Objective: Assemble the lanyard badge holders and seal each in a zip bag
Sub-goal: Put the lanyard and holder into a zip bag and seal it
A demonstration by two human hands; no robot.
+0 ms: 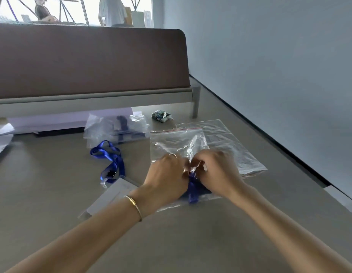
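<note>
- While both hands meet over the desk (191,243), the left hand (167,178) and the right hand (214,170) work on one clear zip bag (171,142) that lies flat under them.
- The left hand has its fingers curled and pinches the plastic of the bag; a ring sits on one finger and a gold bangle (134,206) is around the wrist.
- The right hand also has its fingers curled and pinches the same plastic, its fingertips almost touching those of the left hand.
- Between and just below the two hands a bunched blue lanyard (194,189) shows; I cannot tell how much of it is already inside the bag.
- Beyond the right hand, a second empty zip bag (230,142) lies partly under the first one.
- Left of the left hand, a loose blue lanyard (110,156) lies on the desk, with its clip end touching a clear badge holder (110,198) that the left forearm partly covers.
- Further away from the left hand, a pile of filled zip bags (116,127) rests near the brown partition (88,60).
- Beyond both hands, a small crumpled wrapper (161,115) lies alone.
</note>
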